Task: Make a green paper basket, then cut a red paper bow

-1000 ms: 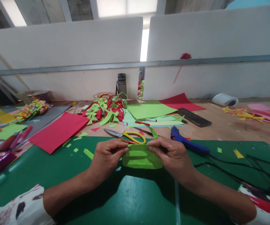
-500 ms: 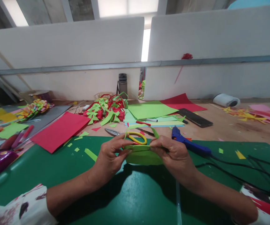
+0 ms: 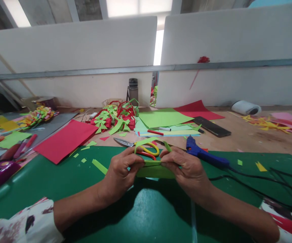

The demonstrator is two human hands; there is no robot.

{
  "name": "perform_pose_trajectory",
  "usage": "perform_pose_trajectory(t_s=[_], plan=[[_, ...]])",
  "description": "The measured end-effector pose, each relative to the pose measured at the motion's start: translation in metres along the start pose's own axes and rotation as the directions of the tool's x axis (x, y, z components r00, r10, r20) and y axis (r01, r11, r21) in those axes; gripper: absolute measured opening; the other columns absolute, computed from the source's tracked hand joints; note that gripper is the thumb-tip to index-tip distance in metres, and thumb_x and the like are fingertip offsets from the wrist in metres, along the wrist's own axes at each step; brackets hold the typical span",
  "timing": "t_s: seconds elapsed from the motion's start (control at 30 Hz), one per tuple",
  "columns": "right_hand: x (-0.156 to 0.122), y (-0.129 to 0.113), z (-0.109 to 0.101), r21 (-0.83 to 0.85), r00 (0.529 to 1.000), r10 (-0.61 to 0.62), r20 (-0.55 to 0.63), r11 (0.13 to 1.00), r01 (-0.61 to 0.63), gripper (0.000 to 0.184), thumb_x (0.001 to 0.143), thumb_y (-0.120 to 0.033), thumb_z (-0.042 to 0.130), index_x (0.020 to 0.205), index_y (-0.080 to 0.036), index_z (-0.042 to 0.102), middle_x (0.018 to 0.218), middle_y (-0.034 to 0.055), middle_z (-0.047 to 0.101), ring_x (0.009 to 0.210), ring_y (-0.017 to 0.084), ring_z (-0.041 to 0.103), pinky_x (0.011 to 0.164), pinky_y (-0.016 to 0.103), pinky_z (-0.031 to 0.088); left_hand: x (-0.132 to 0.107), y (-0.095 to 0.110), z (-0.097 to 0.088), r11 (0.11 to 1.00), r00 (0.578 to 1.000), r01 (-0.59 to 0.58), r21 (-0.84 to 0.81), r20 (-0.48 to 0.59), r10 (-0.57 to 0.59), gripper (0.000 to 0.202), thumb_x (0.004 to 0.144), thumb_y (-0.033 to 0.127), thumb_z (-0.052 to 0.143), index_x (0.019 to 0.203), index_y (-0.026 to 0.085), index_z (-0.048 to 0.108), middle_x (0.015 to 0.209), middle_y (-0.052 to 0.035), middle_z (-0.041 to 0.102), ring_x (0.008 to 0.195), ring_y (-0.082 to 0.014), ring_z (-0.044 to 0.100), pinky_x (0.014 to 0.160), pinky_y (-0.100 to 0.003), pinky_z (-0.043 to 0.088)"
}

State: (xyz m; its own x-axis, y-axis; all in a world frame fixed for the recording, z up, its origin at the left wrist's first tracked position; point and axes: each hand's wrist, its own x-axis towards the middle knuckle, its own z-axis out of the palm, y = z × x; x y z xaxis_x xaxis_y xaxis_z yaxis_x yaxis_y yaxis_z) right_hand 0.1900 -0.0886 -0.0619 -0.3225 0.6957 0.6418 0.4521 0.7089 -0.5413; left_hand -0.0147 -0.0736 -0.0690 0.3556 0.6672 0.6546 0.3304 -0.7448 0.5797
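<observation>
Between my two hands is a green paper piece (image 3: 156, 171), folded along its upper edge, with a thin green strip arching above it like a handle. My left hand (image 3: 122, 170) pinches its left end between thumb and fingers. At the other end my right hand (image 3: 183, 168) grips it the same way, near the strip's right foot. Just behind the paper lie scissors (image 3: 151, 148) with yellow and red handles, partly hidden by the strip and my left hand. A blue glue gun (image 3: 206, 155) rests to the right of my right hand.
A green mat (image 3: 146, 216) covers the near table. Red paper (image 3: 66, 140) lies left, green sheets (image 3: 164, 117) and a phone (image 3: 211, 126) behind. Red and green paper baskets (image 3: 117, 118) stand by a bottle (image 3: 133, 89). The glue gun's black cable (image 3: 257, 185) runs right.
My hands have come slightly closer together along the paper's upper edge, and the arching strip stands a little lower. Both hands keep their pinch.
</observation>
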Motion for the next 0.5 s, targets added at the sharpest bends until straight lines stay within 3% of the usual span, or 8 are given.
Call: perform_pose_trajectory(t_s=[0.2, 0.37, 0.5], plan=[[0.000, 0.000, 0.001, 0.005, 0.999, -0.024, -0.031, 1.000, 0.025, 0.015, 0.085, -0.008, 0.054, 0.078, -0.018, 0.060, 0.077, 0.0009, 0.058, 0.075, 0.012, 0.058, 0.070, 0.023, 0.043, -0.001, -0.005, 0.000, 0.987, 0.990, -0.142, 0.074, -0.013, 0.144, 0.013, 0.082, 0.005, 0.055, 0.075, 0.015, 0.060, 0.076, -0.0058, 0.066, 0.099, -0.0178, 0.062, 0.078, -0.022, 0.049], [0.001, 0.003, -0.002, -0.013, 0.998, 0.006, -0.061, 1.000, -0.006, 0.015, 0.085, -0.007, 0.053, 0.077, -0.019, 0.059, 0.076, 0.0006, 0.059, 0.075, 0.013, 0.058, 0.070, 0.023, 0.043, -0.005, -0.011, -0.006, 0.964, 0.985, -0.171, 0.204, 0.017, 0.171, 0.007, 0.078, 0.010, 0.061, 0.084, 0.013, 0.062, 0.096, -0.0130, 0.068, 0.105, -0.0228, 0.061, 0.083, -0.027, 0.051], [0.000, 0.006, -0.003, -0.022, 0.999, 0.008, -0.043, 1.000, -0.009, 0.014, 0.085, -0.008, 0.054, 0.079, -0.019, 0.059, 0.078, 0.0002, 0.059, 0.077, 0.013, 0.059, 0.072, 0.023, 0.043, -0.006, -0.012, -0.006, 0.966, 0.985, -0.173, 0.190, 0.021, 0.172, 0.008, 0.079, 0.008, 0.058, 0.083, 0.013, 0.062, 0.101, -0.0139, 0.067, 0.103, -0.0200, 0.062, 0.081, -0.024, 0.051]])
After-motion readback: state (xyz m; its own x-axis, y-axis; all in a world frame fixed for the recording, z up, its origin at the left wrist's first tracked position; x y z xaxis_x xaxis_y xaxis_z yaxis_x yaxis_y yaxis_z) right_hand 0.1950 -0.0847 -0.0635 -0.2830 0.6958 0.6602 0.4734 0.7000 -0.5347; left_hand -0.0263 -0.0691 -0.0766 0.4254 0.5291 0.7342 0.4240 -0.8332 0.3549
